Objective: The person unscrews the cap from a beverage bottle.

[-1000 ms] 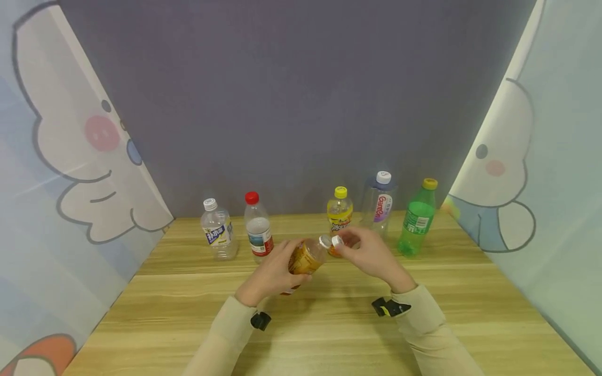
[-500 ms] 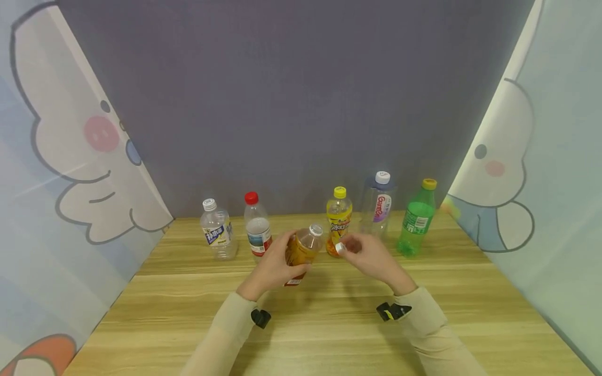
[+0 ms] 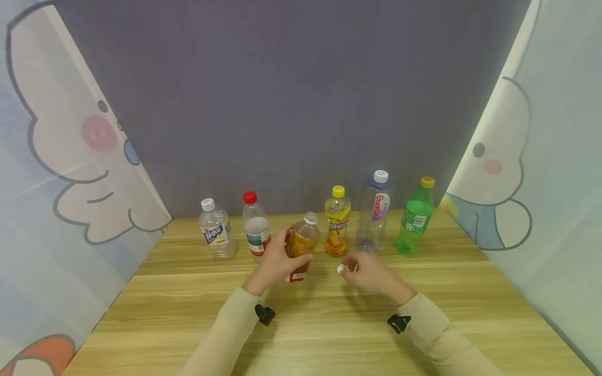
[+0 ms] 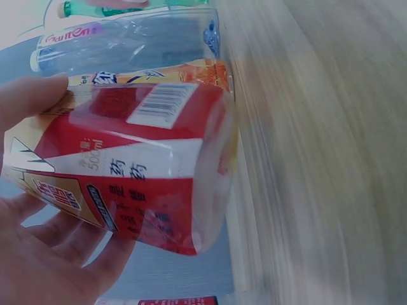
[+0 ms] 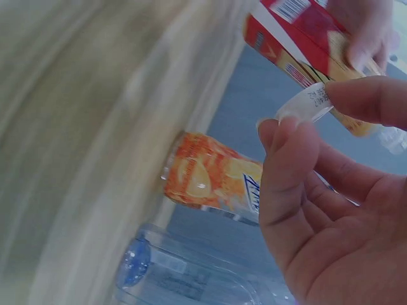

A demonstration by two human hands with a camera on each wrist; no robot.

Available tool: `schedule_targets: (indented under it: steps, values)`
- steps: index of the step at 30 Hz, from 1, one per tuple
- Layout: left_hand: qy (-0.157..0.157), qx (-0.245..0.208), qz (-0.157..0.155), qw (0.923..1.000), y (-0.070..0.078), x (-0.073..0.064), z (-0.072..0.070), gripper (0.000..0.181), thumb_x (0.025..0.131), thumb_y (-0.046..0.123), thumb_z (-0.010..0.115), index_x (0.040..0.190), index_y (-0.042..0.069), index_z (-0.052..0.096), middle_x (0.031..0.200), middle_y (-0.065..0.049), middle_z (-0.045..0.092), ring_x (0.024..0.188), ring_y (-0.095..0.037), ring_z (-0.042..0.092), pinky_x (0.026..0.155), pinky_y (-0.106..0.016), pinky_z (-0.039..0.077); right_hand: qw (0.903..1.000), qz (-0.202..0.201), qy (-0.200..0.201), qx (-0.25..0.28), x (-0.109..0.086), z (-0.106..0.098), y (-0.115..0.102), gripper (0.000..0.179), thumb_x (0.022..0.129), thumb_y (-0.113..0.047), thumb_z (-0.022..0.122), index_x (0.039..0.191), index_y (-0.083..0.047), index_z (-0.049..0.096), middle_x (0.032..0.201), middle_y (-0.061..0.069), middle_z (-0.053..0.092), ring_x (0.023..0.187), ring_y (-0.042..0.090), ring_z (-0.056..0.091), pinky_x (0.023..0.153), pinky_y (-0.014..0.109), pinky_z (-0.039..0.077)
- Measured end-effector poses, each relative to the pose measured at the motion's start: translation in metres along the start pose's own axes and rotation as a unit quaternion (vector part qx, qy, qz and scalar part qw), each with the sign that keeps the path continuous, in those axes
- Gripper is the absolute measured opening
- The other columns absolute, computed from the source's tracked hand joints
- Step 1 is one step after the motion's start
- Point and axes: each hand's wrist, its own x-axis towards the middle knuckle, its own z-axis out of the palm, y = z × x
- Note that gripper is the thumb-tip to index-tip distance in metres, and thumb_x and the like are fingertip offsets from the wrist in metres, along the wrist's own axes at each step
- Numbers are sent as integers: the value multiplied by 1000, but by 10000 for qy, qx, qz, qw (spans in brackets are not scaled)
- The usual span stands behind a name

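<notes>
Your left hand (image 3: 277,261) wraps the red-and-amber bottle (image 3: 303,243) — long axis near upright, top tipped slightly toward your right hand (image 3: 372,272), which pinches a white cap (image 3: 342,269). The cap is apart from the bottle, to its right; whether the bottle touches the table (image 3: 324,334) is unclear.

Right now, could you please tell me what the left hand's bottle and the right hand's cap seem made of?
Bottle: likely clear, glossy plastic, see-through and shiny near the top. Cap: probably fairly matte white plastic, judging by its even, printed side.
</notes>
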Motion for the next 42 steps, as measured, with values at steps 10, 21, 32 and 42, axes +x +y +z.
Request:
schedule_targets:
  steps: [10,21,32,42]
  values:
    - [-50,-252,-167,9995,-5,7,-1,85,85,34,84,152,9,38,136,-11,55,120,-29,59,96,-52,51,9991,135,-385,-114,-9,8,-3,10,90,-19,72,90,-10,67,71,-6,55,63,10,50,56,29,44]
    - [106,-389,-286,9988,-5,20,3,85,87,30,82,154,11,34,140,-12,54,125,-31,57,101,-53,49,9939,131,-770,-777,-17,16,-11,10,87,-18,71,89,-9,68,69,-6,55,61,11,49,56,33,44]
    - [227,-37,-359,9991,-9,32,5,89,86,33,82,155,9,32,143,-16,51,126,-34,57,102,-54,48,9881,-40,-752,-1342,-26,27,-13,11,80,-12,74,87,-7,68,82,1,63,72,17,59,64,40,53]
    - [281,-336,-329,9985,-13,41,5,85,88,31,81,154,11,32,142,-13,52,126,-31,56,103,-53,47,9849,-56,-1018,-1402,-32,33,-6,14,85,-15,79,90,-9,68,82,-4,59,69,9,51,59,31,46]
